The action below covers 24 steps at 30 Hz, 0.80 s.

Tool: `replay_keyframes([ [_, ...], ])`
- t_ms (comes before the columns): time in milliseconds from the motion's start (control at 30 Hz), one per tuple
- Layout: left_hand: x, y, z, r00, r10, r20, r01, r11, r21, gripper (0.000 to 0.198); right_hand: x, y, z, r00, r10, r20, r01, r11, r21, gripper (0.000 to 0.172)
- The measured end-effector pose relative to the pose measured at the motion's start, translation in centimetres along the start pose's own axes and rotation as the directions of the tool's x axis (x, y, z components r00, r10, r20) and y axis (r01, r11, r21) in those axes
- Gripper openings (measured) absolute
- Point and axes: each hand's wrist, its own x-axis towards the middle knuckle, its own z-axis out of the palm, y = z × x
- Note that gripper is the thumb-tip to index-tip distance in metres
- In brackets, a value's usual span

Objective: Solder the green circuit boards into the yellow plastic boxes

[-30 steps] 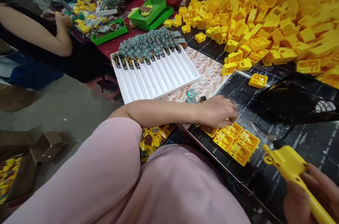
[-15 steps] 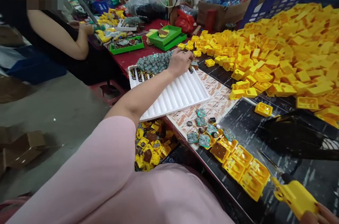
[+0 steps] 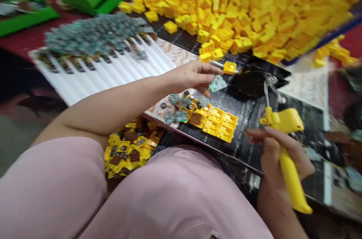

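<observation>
The left hand's fingers (image 3: 207, 68) reach out, slightly spread, just above a small green circuit board (image 3: 218, 83); blur hides whether they pinch it. The right hand (image 3: 278, 152) wraps its fingers closed round a yellow handheld tool (image 3: 291, 171), thin metal tip pointing up. A block of yellow plastic frames (image 3: 217, 124) sits on the black desk (image 3: 249, 126). Loose boards and small round parts (image 3: 179, 107) touch its left end, a white ribbed tray (image 3: 113, 71) lies beyond them, and a large heap of yellow frames (image 3: 240, 9) lies farther off.
</observation>
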Motion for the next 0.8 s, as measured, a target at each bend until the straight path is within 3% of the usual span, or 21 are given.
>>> replay_keyframes([
  [67,0.2,-0.4,2.7,0.986,-0.055,0.156,0.057,0.998,-0.006,0.025,0.8,0.3,0.2,0.99,-0.14,0.03,0.138,0.989,0.05,0.017],
  [133,0.5,-0.6,5.0,0.959,-0.089,0.269,0.081,0.996,0.04,0.03,1.8,0.6,0.5,0.98,-0.166,0.114,0.156,0.983,0.093,0.037],
  [233,0.6,-0.7,7.5,0.94,-0.099,0.326,0.076,0.994,0.082,0.032,2.4,0.8,0.9,0.963,-0.18,0.201,0.154,0.978,0.14,0.053],
  [300,0.5,-0.9,8.1,0.947,-0.102,0.304,0.103,0.995,0.013,0.027,2.1,0.7,1.1,0.959,-0.212,0.185,0.194,0.974,0.114,0.055],
  [467,-0.2,-2.8,8.1,0.96,-0.141,0.243,0.221,0.913,-0.343,0.024,0.9,0.7,1.3,0.955,-0.285,-0.078,0.288,0.957,0.022,0.06],
  [633,-1.7,-3.2,10.1,0.996,0.033,0.084,-0.01,0.965,-0.26,0.027,0.5,0.7,1.3,0.946,-0.317,-0.073,0.301,0.938,-0.169,0.059],
  [800,-2.1,-3.2,13.3,0.99,0.047,-0.136,-0.102,0.895,-0.434,0.026,-0.1,0.9,2.0,0.933,-0.352,-0.073,0.319,0.905,-0.281,0.06],
])
